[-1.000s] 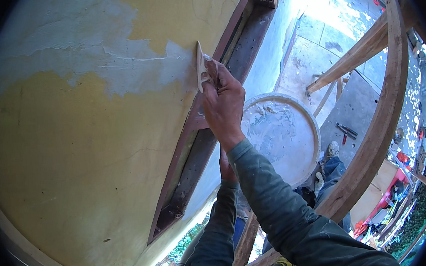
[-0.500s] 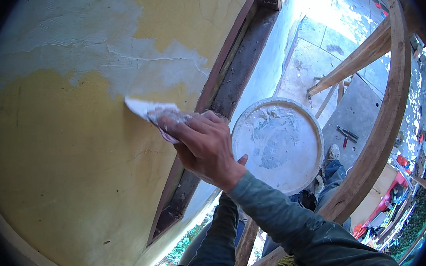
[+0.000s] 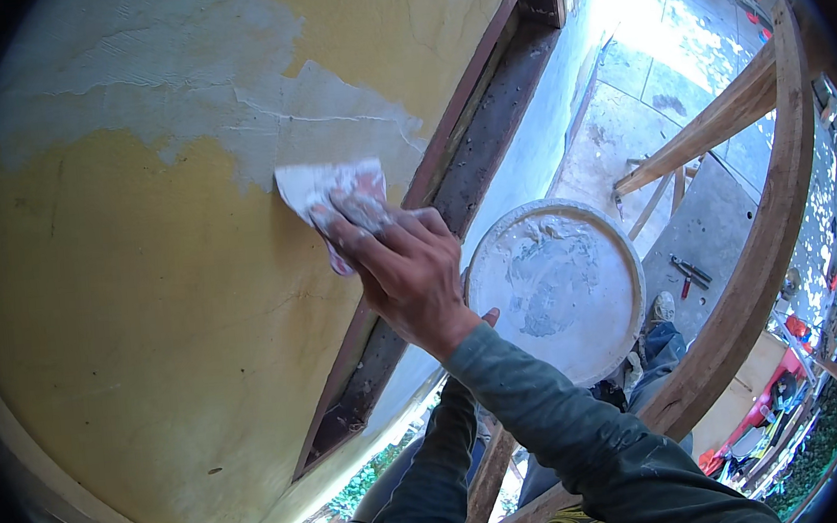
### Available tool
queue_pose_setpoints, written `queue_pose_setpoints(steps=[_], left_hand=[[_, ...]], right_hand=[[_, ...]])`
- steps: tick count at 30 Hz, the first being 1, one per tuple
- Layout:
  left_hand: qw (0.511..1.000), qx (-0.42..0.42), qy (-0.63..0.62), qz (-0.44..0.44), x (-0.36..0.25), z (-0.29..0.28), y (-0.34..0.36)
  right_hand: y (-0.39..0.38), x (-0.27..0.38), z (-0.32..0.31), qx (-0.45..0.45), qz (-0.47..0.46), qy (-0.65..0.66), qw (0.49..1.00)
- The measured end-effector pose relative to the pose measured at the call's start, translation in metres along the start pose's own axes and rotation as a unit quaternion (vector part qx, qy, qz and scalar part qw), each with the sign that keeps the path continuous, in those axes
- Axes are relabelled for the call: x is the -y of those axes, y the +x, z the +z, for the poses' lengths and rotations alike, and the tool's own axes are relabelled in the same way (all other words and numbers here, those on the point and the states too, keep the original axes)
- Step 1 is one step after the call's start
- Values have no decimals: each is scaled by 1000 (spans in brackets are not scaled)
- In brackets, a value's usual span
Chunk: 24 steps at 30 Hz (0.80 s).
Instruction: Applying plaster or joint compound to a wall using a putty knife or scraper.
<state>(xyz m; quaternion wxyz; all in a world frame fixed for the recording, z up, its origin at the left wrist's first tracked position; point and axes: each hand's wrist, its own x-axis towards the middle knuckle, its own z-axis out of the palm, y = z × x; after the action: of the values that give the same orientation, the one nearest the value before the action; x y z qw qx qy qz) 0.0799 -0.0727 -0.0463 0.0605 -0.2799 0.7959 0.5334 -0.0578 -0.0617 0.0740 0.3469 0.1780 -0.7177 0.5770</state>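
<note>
My right hand (image 3: pixel 411 272) is closed around a flat white putty scraper (image 3: pixel 299 184), its edge against the yellow wall (image 3: pixel 147 312). The fingers are smeared with pale putty. The scraper lies at the lower border of a grey-white putty patch (image 3: pixel 198 82). Below and right of it, a round, shallow tray (image 3: pixel 624 245) with a raised rim carries wet grey-white putty (image 3: pixel 544 291). Only the thumb of my left hand (image 3: pixel 490 317) shows, at the tray's near left edge; my right forearm hides most of that hand, and the tray covers its fingers.
A dark recessed ledge (image 3: pixel 487 128) runs diagonally along the wall's edge. A curved-looking wooden beam (image 3: pixel 779 223) crosses on the right, with a wooden post (image 3: pixel 702 121) behind it. Far below, pliers (image 3: pixel 691 270) lie on a grey board, near a shoe (image 3: pixel 663 306).
My right hand has moved the scraper slightly right and up along the wall, turning its flat face more into view. The tray stays in my left hand; the whole view has shifted slightly.
</note>
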Motion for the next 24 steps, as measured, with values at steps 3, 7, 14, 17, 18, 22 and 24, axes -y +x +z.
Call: queue_pose_setpoints(steps=[3, 7, 14, 17, 18, 22, 24], left_hand=[[999, -10, 41, 11, -5, -10, -4], [995, -18, 96, 22, -8, -20, -10], [999, 5, 34, 25, -1, -18, -1], [972, 57, -227, -2, 7, -9, -1], [972, 45, -231, -12, 6, -9, -2], [951, 33, -306, -3, 16, -6, -3], [964, 7, -265, 21, 33, -8, -2]], right_hand=[[-4, 6, -20, 12, 46, 38, 998], [40, -13, -17, -109, 81, -7, 991], [34, 13, 52, -129, 67, -24, 989], [17, 23, 53, -75, 110, -37, 990], [10, 25, 48, -49, 102, -29, 993], [-37, 32, 25, 60, 70, 22, 995], [-49, 40, 8, 76, 70, 42, 994]])
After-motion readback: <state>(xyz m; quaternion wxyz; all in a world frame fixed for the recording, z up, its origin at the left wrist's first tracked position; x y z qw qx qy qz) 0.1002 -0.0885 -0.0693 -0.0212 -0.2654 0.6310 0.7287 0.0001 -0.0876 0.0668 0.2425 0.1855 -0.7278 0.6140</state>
